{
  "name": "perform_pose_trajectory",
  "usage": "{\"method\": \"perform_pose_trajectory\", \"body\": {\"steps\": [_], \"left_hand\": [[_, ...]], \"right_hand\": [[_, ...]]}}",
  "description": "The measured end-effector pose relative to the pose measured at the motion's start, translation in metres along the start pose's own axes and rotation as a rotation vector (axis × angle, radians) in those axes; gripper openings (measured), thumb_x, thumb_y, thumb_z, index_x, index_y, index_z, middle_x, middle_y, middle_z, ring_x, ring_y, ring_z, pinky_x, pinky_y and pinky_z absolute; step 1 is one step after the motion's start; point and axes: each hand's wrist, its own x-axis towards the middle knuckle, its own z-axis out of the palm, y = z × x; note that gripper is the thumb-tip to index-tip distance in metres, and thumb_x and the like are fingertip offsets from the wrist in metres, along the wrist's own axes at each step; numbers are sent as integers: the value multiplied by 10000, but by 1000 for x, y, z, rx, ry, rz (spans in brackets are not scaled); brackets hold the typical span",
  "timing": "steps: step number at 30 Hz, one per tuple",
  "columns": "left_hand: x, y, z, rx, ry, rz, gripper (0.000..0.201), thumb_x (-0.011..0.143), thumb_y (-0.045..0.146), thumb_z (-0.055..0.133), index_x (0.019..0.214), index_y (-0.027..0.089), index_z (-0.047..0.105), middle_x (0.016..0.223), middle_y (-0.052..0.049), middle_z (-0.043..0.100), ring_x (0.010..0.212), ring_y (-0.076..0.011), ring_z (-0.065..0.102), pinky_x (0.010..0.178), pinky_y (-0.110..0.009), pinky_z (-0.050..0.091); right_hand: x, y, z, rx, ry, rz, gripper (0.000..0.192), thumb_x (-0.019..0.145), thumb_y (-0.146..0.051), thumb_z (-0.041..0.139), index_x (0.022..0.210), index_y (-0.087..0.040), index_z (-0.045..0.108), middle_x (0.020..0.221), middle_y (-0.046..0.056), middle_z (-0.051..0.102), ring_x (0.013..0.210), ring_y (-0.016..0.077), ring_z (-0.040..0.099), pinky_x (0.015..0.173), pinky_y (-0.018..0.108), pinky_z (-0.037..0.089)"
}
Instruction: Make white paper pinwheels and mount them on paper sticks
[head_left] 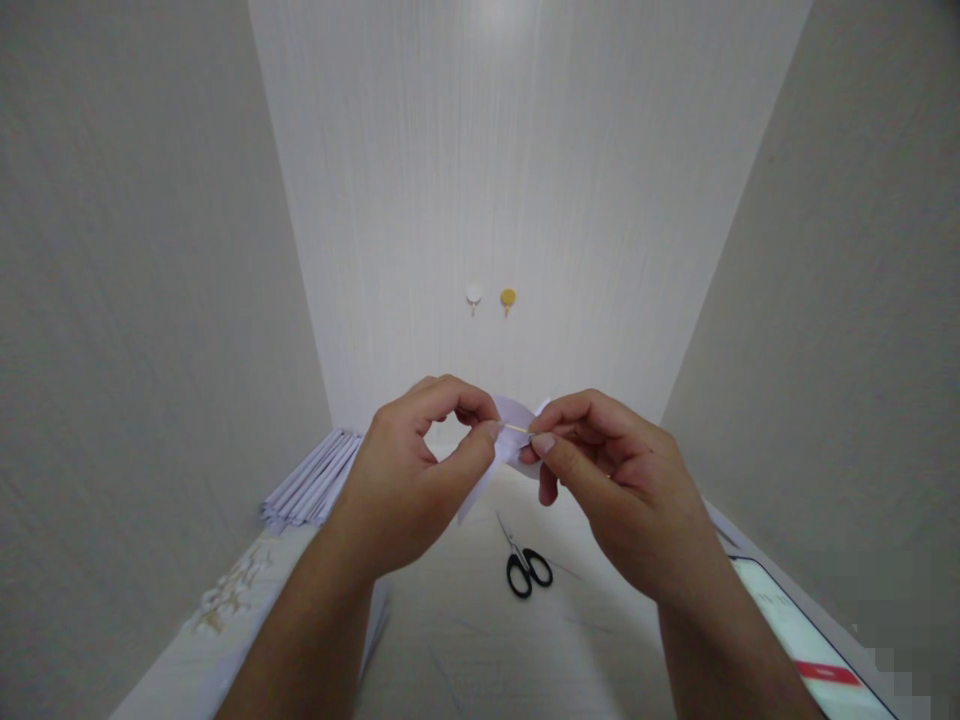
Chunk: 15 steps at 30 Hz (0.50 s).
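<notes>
A thin pale-yellow strip (517, 429) spans the small gap between the two hands, raised above the desk (480, 650), with white paper (514, 410) right behind it. The left hand (412, 470) pinches the strip's left end between thumb and fingertips; the right hand (622, 470) pinches its other end. Below, black-handled scissors (517, 553) lie on the desk between the forearms, well apart from both side edges. Folded white sheets (311, 480) are stacked along the left edge, a lit screen (795, 620) along the right. Side walls (150, 250) bound elbow room; the back wall (525, 180) rises beyond, bearing two hooks (508, 297).
</notes>
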Motion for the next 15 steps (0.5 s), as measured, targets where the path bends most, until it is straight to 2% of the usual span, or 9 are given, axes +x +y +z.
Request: {"method": "perform_pose_trajectory", "body": {"steps": [6,15], "left_hand": [[1,-2,0,-2,-23,29,103,856,192,631,786,240,690,816,-7,695,859,-202,599,728,-304,470],[0,-3,-1,24,-17,70,120,872,182,631,792,250,690,817,-4,704,843,-204,608,808,-338,476]], "right_hand": [[0,-1,1,-8,8,-3,36,930,-215,681,898,-228,671,771,-17,705,607,124,623,553,259,474],[0,0,2,13,19,-12,33,926,-224,680,898,-221,662,775,-5,709,597,130,624,541,264,477]]}}
